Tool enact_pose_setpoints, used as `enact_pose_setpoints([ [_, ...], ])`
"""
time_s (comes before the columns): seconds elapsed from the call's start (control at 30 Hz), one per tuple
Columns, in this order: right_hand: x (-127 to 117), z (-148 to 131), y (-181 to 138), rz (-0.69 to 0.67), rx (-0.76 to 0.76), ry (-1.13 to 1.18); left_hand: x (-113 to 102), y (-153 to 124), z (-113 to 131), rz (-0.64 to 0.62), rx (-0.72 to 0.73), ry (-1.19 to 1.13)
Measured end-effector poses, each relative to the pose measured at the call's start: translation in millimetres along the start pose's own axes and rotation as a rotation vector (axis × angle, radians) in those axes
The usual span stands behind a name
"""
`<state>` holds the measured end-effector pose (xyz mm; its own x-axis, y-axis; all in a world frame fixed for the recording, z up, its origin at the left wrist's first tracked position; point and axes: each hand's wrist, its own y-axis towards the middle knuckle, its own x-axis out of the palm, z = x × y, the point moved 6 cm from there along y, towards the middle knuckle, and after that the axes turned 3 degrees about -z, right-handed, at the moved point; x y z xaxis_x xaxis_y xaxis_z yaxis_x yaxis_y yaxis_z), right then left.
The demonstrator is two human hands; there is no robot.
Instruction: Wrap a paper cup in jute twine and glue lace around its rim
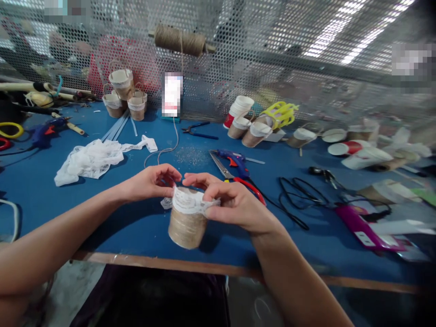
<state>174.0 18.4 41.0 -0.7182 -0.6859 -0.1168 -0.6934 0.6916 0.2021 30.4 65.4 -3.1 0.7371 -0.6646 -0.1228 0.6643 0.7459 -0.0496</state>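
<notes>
A twine-wrapped cup (187,229) stands at the near edge of the blue table, with white lace trim (186,202) around its rim. My left hand (155,181) is at the rim's left side, thumb and fingers pinching the lace edge there. On the opposite side, my right hand (231,200) has the lace between thumb and fingers, and a short end sticks out past the cup. A small bit of lace hangs to the left, below my left fingers. The cup's inside is mostly hidden.
Beyond the hands lie scissors (223,168), a blue glue gun (238,161) and pliers (200,130). A lace heap (90,161) is at left. Small basket cups (121,84) stand behind it. A twine spool (179,40) hangs on the mesh. Black cable (289,204) loops at right.
</notes>
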Motion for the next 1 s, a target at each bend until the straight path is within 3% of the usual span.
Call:
enact_pose_setpoints([
  [0.2,-9.4,-7.7,-0.9,0.268,-0.059,-0.417,-29.3,-14.8,26.3,0.489,0.159,0.353],
  [0.27,-10.4,-11.3,-1.9,0.338,-0.118,-0.492,-24.9,-21.7,35.1,0.535,0.179,0.392],
  [0.4,-8.8,-13.9,-2.7,0.389,-0.176,-0.573,8.4,-21.0,39.6,0.286,0.124,0.466],
  [0.57,-3.5,-14.2,-1.3,0.372,-0.177,-0.643,32.4,-13.7,25.4,0.165,0.007,0.377],
  [0.77,-1.4,-11.0,-1.1,0.334,-0.129,-0.661,39.6,-9.4,7.0,0.15,-0.023,0.016],
  [1.0,-5.8,-9.4,-1.2,0.38,-0.113,-0.611,35.7,-9.9,7.8,0.148,-0.056,-0.083],
])
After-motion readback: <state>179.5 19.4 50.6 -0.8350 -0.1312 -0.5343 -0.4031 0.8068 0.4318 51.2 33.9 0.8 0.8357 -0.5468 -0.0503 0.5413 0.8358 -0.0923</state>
